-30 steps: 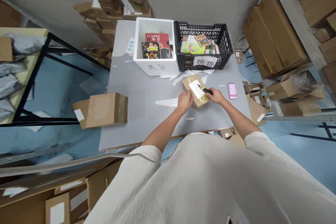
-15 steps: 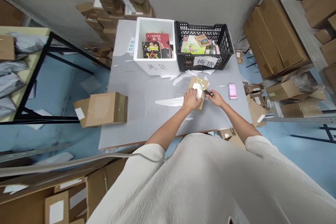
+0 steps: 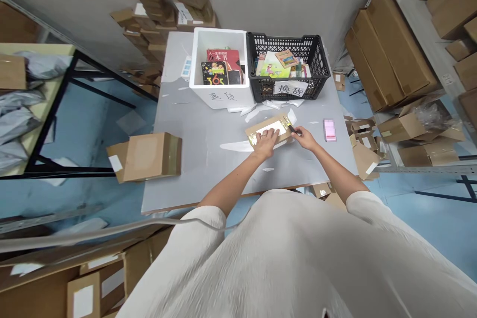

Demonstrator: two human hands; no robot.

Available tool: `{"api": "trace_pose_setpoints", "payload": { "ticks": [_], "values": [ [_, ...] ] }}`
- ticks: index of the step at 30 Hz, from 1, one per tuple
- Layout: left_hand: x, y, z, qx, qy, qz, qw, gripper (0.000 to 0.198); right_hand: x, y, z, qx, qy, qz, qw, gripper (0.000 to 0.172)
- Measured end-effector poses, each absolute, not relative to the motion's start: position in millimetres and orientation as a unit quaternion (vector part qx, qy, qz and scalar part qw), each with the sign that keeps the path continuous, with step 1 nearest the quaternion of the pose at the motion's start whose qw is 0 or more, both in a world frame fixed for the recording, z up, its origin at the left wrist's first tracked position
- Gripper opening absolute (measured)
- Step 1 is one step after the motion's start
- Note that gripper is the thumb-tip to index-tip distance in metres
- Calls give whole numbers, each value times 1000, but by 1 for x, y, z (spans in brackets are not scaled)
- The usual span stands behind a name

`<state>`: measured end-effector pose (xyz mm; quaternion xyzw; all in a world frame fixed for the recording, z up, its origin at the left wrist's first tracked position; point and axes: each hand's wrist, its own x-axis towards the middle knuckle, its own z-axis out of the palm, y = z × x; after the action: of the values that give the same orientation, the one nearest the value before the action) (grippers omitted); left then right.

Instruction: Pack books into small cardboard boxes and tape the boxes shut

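A small brown cardboard parcel (image 3: 263, 126) with a white label and clear tape lies slantwise on the grey table. My left hand (image 3: 266, 143) rests on top of it, fingers spread over the label. In my right hand (image 3: 304, 138) is a utility knife (image 3: 293, 129) with a dark handle, its tip at the parcel's right end. How deep the blade goes I cannot tell. Beneath and beside the parcel lie pieces of white paper (image 3: 235, 146).
Behind the parcel stand a white foam box (image 3: 219, 93) and a black plastic crate (image 3: 323, 67), both holding books. A phone (image 3: 329, 130) lies to the right. At the table's left edge sits a cardboard box (image 3: 147, 156). Shelves with cartons (image 3: 395, 49) flank the right side.
The parcel has turned from nearly upright to lying more crosswise, its length now running left to right. My left hand has shifted slightly left with it; the knife is now at its right end.
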<state>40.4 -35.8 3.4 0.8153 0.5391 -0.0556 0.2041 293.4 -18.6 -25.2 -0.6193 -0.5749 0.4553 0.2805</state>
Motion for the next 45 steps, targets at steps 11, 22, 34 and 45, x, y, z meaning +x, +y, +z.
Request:
{"api": "trace_pose_setpoints", "payload": {
  "ticks": [11, 22, 34, 45],
  "values": [
    [32, -41, -1, 839, 506, -12, 199, 63, 293, -37, -5, -592, -489, 605, 212, 29],
    [38, -37, -4, 844, 504, -41, 180, 66, 349, -18, 23, -597, -646, 468, 85, 21],
    [28, -42, 0, 848, 491, -34, 196, 77, 335, 5, 10, -540, -764, 349, 50, 24],
    [25, -40, -1, 854, 483, -36, 191, 70, 341, -19, 10, -556, -685, 467, 57, 25]
  ]
}}
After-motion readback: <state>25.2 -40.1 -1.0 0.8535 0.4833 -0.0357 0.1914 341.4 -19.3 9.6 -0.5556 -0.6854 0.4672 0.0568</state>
